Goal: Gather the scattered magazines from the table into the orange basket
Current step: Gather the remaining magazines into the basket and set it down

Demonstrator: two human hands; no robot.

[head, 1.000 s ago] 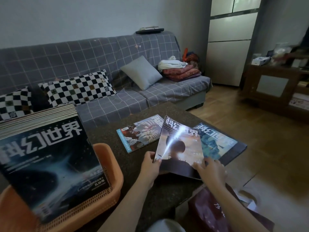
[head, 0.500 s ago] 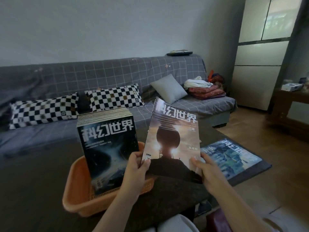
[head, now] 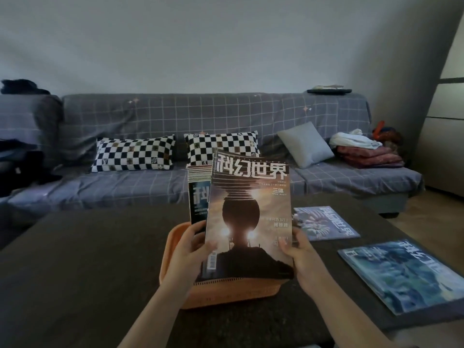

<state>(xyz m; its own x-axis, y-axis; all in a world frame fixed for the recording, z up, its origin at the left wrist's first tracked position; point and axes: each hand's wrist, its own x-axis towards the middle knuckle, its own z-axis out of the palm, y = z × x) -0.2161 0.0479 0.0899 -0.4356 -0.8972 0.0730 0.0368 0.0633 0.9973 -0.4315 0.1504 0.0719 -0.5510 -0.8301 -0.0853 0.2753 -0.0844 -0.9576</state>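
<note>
Magazines are the matter at hand: one glossy copy [head: 248,217], its cover showing a dark round shape against an orange glow with white title characters across the top, stands nearly upright over the orange basket [head: 226,290]. Its bottom edge sits at the basket's near rim. The basket is plastic with a woven, ribbed wall and rounded corners, and it rests on the dark, matte table [head: 82,259]. Behind the held copy a thick stack of magazines [head: 198,189] stands on end inside the basket, thin page edges showing at the top.

Both hands clamp the held copy by its lower sides. The left hand [head: 190,249] wraps the left edge, thumb laid on the cover near the barcode, fingers behind. The right hand [head: 301,249] grips the right edge, thumb on the front. Both forearms reach up from the bottom of the view, angled inward.

Two flat magazines lie on the table to the right, well apart from the basket: a pale blue one [head: 324,223] farther back and a blue-green one [head: 401,275] near the table's edge.

A grey checked sofa [head: 251,114] stands beyond, with two black-and-white chequered cushions [head: 135,153].
</note>
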